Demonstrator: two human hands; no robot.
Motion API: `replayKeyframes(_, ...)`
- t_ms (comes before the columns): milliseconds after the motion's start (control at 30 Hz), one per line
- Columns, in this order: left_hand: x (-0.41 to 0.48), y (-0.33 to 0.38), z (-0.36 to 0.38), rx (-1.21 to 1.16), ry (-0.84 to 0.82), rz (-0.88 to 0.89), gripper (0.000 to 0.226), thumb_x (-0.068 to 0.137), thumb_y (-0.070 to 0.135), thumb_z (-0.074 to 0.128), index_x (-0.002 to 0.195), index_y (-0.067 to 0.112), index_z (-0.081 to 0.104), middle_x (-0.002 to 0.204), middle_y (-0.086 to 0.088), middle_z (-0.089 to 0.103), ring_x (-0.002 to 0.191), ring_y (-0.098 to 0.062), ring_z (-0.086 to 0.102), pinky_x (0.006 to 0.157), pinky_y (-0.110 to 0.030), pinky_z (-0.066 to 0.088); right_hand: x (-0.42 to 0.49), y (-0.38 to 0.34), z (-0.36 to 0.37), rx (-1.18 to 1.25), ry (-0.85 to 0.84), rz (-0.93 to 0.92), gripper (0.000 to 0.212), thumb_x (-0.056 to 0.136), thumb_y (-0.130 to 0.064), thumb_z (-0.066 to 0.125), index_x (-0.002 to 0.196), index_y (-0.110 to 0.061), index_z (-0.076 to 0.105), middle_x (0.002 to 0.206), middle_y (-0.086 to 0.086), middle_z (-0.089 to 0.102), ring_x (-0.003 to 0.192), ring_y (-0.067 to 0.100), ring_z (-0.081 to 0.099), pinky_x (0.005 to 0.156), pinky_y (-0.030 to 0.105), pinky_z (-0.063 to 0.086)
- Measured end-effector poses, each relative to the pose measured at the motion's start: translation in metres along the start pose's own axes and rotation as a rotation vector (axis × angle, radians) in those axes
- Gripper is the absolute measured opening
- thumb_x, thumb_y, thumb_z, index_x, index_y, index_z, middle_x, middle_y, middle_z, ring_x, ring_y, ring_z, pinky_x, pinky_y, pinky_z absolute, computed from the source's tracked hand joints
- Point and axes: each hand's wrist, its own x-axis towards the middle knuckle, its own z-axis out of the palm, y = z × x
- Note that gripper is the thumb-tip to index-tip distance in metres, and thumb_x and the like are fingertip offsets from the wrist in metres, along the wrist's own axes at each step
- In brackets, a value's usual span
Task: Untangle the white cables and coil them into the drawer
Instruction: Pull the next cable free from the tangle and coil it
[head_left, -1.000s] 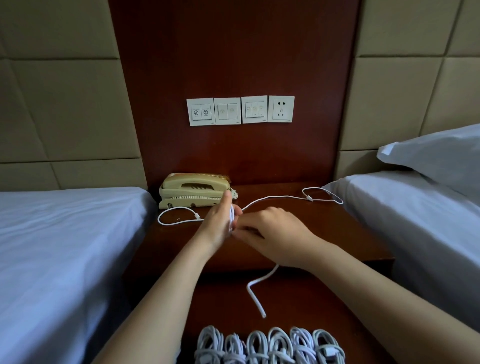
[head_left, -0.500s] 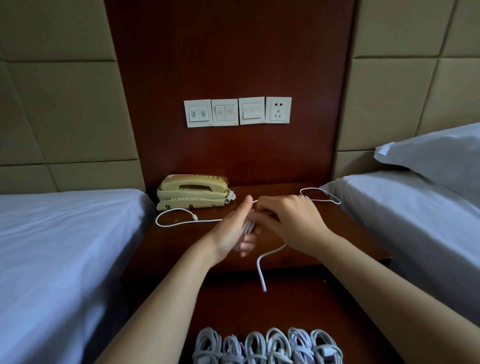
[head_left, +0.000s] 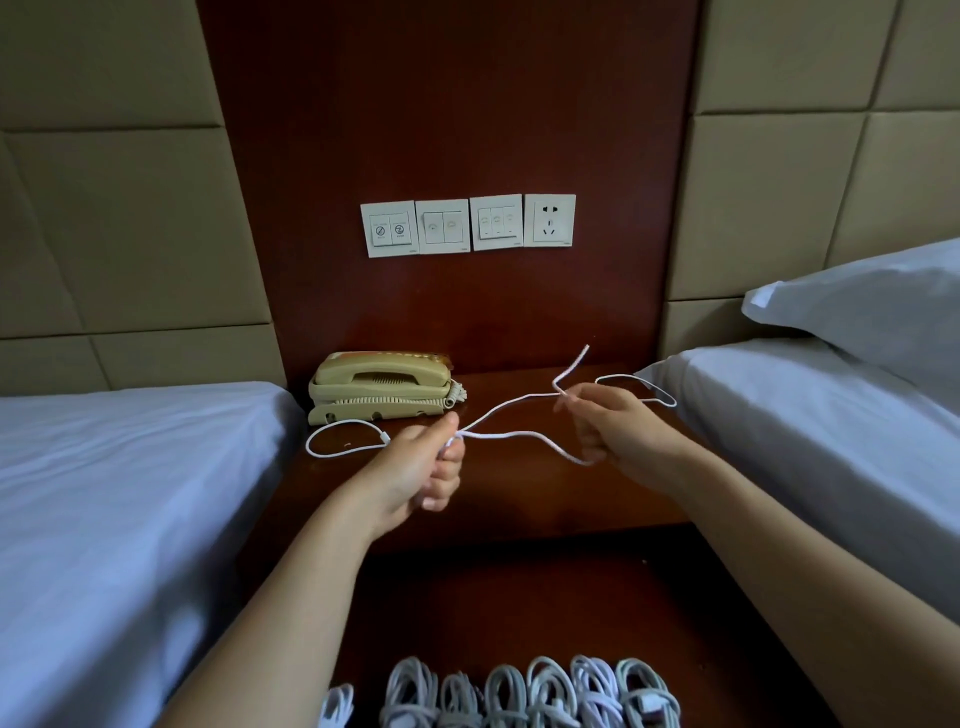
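Untangling looks nearly done, I judge: the white cable (head_left: 511, 435) runs in two strands between the hands above the nightstand (head_left: 519, 499). The left hand (head_left: 415, 473) curls its fingers round it, thumb pressed on top. The right hand (head_left: 618, 436) pinches it between thumb and fingertips, free end sticking up at 1 o'clock. Next comes winding it into loops (gently, no kinks) for the drawer (head_left: 519, 608) at 6 o'clock, beside the coils (head_left: 524, 691).

Telephone: beige plastic corded telephone (head_left: 382, 387), just beyond the left hand (head_left: 415, 473).
Wall: four white square switch plates (head_left: 467, 224), above both hands.
Pillow: white cloth pillow (head_left: 862, 306), right of the right hand (head_left: 623, 436).
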Motion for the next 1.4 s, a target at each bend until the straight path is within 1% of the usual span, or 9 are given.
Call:
replayKeyframes(200, 0.007, -0.012, 0.002, 0.136, 0.095, -0.061, 0.046, 0.102, 0.037, 0.028, 0.061, 0.016, 0.032, 0.042, 0.009, 0.024, 0.032, -0.005, 0.022, 0.036, -0.014, 0.021, 0.002, 0.02, 0.013, -0.279, -0.001, 0.197, 0.024, 0.094, 0.002, 0.045, 0.117, -0.003, 0.049, 0.068, 0.006, 0.054, 0.052, 0.011, 0.054, 0.053, 0.023, 0.051)
replayKeyframes(300, 0.012, -0.017, 0.012, 0.198, 0.136, -0.046, 0.046, 0.102, 0.037, 0.026, 0.061, 0.016, 0.033, 0.04, 0.009, 0.024, 0.031, -0.005, 0.022, 0.036, -0.014, 0.02, 0.004, 0.025, 0.022, -0.598, 0.007, 0.151, 0.04, 0.095, -0.011, 0.047, 0.134, -0.005, 0.045, 0.107, 0.012, 0.064, 0.09, 0.024, 0.063, 0.075, 0.029, 0.047)
replayKeyframes(500, 0.017, -0.015, 0.023, 0.28, 0.222, 0.04, 0.048, 0.102, 0.032, 0.029, 0.058, 0.014, 0.036, 0.035, 0.012, 0.029, 0.028, -0.006, 0.025, 0.038, -0.015, 0.022, -0.003, 0.005, 0.044, -0.203, 0.124, -0.002, 0.041, 0.1, -0.036, 0.035, 0.094, -0.011, 0.067, 0.102, 0.01, 0.069, 0.102, 0.023, 0.063, 0.099, 0.041, 0.045)
replayKeyframes(633, 0.014, -0.014, 0.023, 0.595, 0.272, 0.216, 0.049, 0.101, 0.032, 0.034, 0.055, 0.013, 0.04, 0.049, -0.004, 0.04, 0.045, -0.017, 0.038, 0.054, -0.028, 0.028, -0.002, 0.001, 0.05, -0.134, 0.088, 0.075, 0.042, 0.095, -0.046, 0.044, 0.097, -0.009, 0.064, 0.081, 0.009, 0.065, 0.073, 0.023, 0.064, 0.081, 0.04, 0.052)
replayKeyframes(833, 0.009, -0.018, 0.026, 0.838, 0.191, 0.319, 0.039, 0.098, 0.03, 0.041, 0.062, 0.014, 0.044, 0.055, 0.003, 0.042, 0.054, -0.015, 0.04, 0.057, -0.033, 0.03, -0.009, -0.015, 0.044, 0.125, -0.009, 0.236, 0.045, 0.1, -0.041, 0.034, 0.079, -0.009, 0.058, 0.06, 0.007, 0.053, 0.052, 0.017, 0.057, 0.047, 0.022, 0.049)
replayKeyframes(967, 0.009, -0.016, 0.024, 0.773, 0.201, 0.314, 0.046, 0.1, 0.028, 0.038, 0.055, 0.016, 0.039, 0.048, 0.005, 0.04, 0.048, -0.014, 0.039, 0.058, -0.031, 0.03, -0.009, -0.013, 0.037, 0.178, 0.003, 0.191, 0.033, 0.1, -0.018, 0.04, 0.073, -0.003, 0.053, 0.069, 0.014, 0.056, 0.062, 0.021, 0.061, 0.055, 0.028, 0.056)
replayKeyframes(1100, 0.009, -0.014, 0.023, 0.467, 0.162, 0.2, 0.049, 0.101, 0.03, 0.034, 0.055, 0.014, 0.04, 0.032, 0.009, 0.031, 0.032, -0.005, 0.03, 0.044, -0.02, 0.027, -0.004, -0.01, 0.025, 0.341, -0.023, 0.243, 0.023, 0.099, 0.002, 0.032, 0.102, 0.003, 0.055, 0.068, 0.009, 0.049, 0.043, 0.007, 0.051, 0.041, 0.018, 0.045)
replayKeyframes(1200, 0.007, -0.009, 0.023, 0.258, 0.144, 0.096, 0.046, 0.102, 0.032, 0.03, 0.06, 0.013, 0.036, 0.037, 0.012, 0.027, 0.03, -0.004, 0.024, 0.037, -0.014, 0.021, -0.005, -0.007, 0.015, -0.022, -0.061, 0.177, 0.021, 0.099, -0.006, 0.041, 0.103, -0.002, 0.061, 0.059, 0.0, 0.048, 0.033, 0.0, 0.033, 0.033, 0.012, 0.024)
replayKeyframes(1400, 0.003, 0.001, 0.015, -0.026, 0.129, 0.061, 0.046, 0.102, 0.037, 0.028, 0.062, 0.016, 0.031, 0.044, 0.008, 0.022, 0.033, -0.005, 0.02, 0.035, -0.016, 0.019, -0.005, -0.015, 0.011, -0.542, -0.169, -0.123, 0.027, 0.091, -0.029, 0.06, 0.067, -0.017, 0.065, 0.048, -0.007, 0.037, 0.037, 0.004, 0.029, 0.04, 0.013, 0.022)
